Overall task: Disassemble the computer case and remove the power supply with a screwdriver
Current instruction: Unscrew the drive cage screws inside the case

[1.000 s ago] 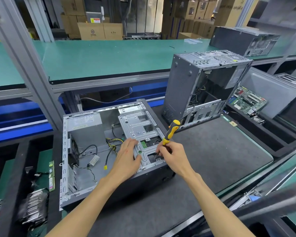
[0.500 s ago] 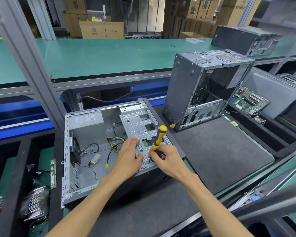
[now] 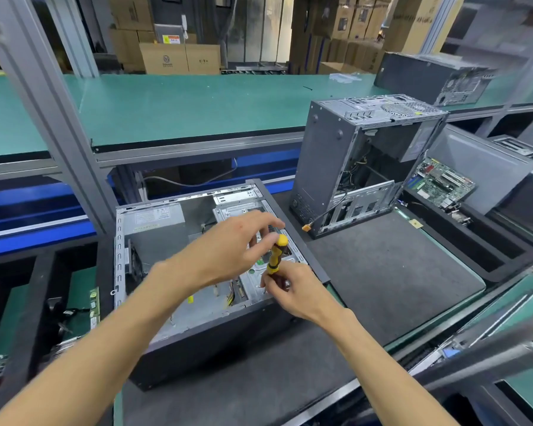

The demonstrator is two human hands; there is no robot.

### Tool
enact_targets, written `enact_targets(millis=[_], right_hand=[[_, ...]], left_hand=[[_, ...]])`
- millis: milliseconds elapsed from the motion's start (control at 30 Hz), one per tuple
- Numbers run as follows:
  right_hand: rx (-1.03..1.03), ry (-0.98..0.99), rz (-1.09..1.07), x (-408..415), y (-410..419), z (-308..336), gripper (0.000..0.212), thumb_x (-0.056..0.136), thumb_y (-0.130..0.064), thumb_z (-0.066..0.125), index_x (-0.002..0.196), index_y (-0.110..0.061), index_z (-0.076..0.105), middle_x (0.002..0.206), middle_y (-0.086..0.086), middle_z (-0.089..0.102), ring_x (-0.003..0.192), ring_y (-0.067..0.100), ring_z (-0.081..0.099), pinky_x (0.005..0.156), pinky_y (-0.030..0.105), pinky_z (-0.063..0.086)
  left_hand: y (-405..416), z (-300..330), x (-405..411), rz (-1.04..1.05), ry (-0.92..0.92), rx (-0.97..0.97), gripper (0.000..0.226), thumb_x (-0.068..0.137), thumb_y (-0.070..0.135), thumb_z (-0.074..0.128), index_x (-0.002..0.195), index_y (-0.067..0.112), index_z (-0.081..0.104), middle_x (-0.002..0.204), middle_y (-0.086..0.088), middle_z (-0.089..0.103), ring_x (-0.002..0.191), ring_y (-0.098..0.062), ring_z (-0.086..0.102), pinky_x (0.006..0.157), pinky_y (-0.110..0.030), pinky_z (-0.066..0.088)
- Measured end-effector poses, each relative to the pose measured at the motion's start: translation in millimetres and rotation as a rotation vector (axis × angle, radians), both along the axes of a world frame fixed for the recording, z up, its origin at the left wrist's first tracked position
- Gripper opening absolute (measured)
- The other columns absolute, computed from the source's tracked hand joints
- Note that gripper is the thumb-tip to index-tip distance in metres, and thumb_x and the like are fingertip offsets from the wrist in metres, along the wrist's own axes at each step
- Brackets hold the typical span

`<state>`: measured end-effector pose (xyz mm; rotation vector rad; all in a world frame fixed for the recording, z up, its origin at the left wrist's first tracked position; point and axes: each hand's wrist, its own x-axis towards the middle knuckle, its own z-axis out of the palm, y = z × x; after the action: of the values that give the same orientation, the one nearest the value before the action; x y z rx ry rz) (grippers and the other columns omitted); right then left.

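right hand (image 3: pixel 293 295): fingers curled round lower handle of yellow screwdriver (image 3: pixel 277 254), upright over drive cage
left hand (image 3: pixel 228 250): fingertips pinch the screwdriver's top end
open case (image 3: pixel 154 241): lying on its side on dark mat on bench (image 3: pixel 391 281), power supply (image 3: pixel 154 217) in far left corner
second case (image 3: pixel 326 161): upright, just beyond on right
circuit board (image 3: pixel 440 182): right of it

Open computer case (image 3: pixel 154 272) lying on its side on a dark mat (image 3: pixel 382 272). Right hand (image 3: pixel 296 293) gripping the lower part of a yellow-and-black screwdriver (image 3: pixel 276 253), held roughly upright over the drive cage (image 3: pixel 243 210). Left hand (image 3: pixel 228 250) up top, fingertips on the handle's end. Second case (image 3: pixel 320 161) standing upright just behind.
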<state>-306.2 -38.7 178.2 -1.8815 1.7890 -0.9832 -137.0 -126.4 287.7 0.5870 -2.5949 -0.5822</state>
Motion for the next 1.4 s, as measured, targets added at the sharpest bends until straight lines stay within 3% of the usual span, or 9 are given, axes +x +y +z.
enact_targets(millis=[133,367,567,867,1000,1067,1133,1267,1400], right_hand=[[-0.030,0.035,0.022,1,0,2,0.031,0.093,-0.036,0.050,0.080,-0.011,0.065,0.070,-0.001,0.062,0.065,0.017,0.054,0.067,0.040,0.048],[-0.016,0.082,0.080,-1,-7,1,0.030,0.097,-0.035,0.049,0.084,-0.012,0.064,0.074,-0.002,0.061,0.066,0.012,0.051,0.062,0.028,0.040],[-0.058,-0.020,0.069,4,-4,-8,0.022,0.101,-0.027,0.052,0.088,-0.016,0.066,0.070,-0.023,0.053,0.068,-0.003,0.049,0.065,0.010,0.033],[-0.116,-0.206,0.057,2,-1,-15,0.019,0.096,-0.027,0.065,0.089,-0.011,0.069,0.069,0.009,0.061,0.062,0.020,0.048,0.062,0.036,0.042],[-0.124,-0.263,0.054,2,0,-14,0.019,0.095,-0.028,0.067,0.094,-0.011,0.075,0.075,0.006,0.067,0.069,0.025,0.057,0.067,0.042,0.047],[-0.108,-0.283,0.072,-1,0,-14,0.013,0.096,-0.021,0.066,0.096,-0.016,0.078,0.075,-0.002,0.066,0.071,0.021,0.057,0.068,0.036,0.046],[-0.093,-0.316,0.089,-3,1,-14,0.015,0.097,-0.015,0.065,0.095,-0.021,0.079,0.074,-0.006,0.063,0.072,0.018,0.056,0.068,0.033,0.044],[-0.076,-0.319,0.101,-2,2,-12,0.013,0.096,-0.016,0.067,0.095,-0.023,0.077,0.074,-0.007,0.064,0.068,0.015,0.054,0.065,0.021,0.041],[-0.044,-0.410,0.090,-4,3,-9,0.006,0.091,-0.021,0.072,0.090,-0.023,0.067,0.073,0.000,0.064,0.066,0.006,0.054,0.067,0.016,0.042]], left_hand=[[1,30,-1,-0.048,-0.199,-0.160,0.035,0.097,0.047,0.055,0.127,0.031,0.057,0.085,0.022,0.050,0.076,0.004,0.051,0.069,-0.017,0.040],[-2,38,-16,-0.016,-0.427,-0.275,0.021,0.101,0.033,0.051,0.110,0.016,0.060,0.106,0.002,0.059,0.097,-0.018,0.056,0.086,-0.034,0.047],[-6,31,-10,0.052,-0.372,-0.241,0.025,0.098,0.042,0.055,0.091,0.018,0.054,0.082,0.007,0.055,0.077,-0.017,0.052,0.069,-0.031,0.042],[6,21,-21,0.326,-0.527,-0.544,0.061,0.092,0.073,0.024,0.062,0.021,0.034,0.058,0.004,0.041,0.054,-0.022,0.042,0.052,-0.033,0.029],[13,19,-16,0.350,-0.425,-0.484,0.053,0.095,0.068,0.030,0.085,0.021,0.052,0.083,0.007,0.056,0.066,-0.017,0.050,0.059,-0.034,0.040],[19,20,-9,0.203,-0.316,-0.329,0.031,0.098,0.051,0.047,0.115,0.027,0.057,0.110,0.011,0.056,0.082,-0.004,0.054,0.070,-0.034,0.047],[26,20,-4,0.095,-0.271,-0.217,0.028,0.097,0.030,0.054,0.124,0.029,0.057,0.116,0.013,0.054,0.078,0.004,0.050,0.072,-0.029,0.044],[33,21,0,0.137,-0.256,-0.200,0.029,0.097,0.015,0.053,0.122,0.023,0.063,0.111,0.006,0.058,0.076,-0.007,0.045,0.076,-0.032,0.047],[36,23,-6,0.272,-0.293,-0.268,0.021,0.097,0.041,0.057,0.100,0.021,0.061,0.088,0.008,0.059,0.081,-0.016,0.056,0.070,-0.034,0.047]])
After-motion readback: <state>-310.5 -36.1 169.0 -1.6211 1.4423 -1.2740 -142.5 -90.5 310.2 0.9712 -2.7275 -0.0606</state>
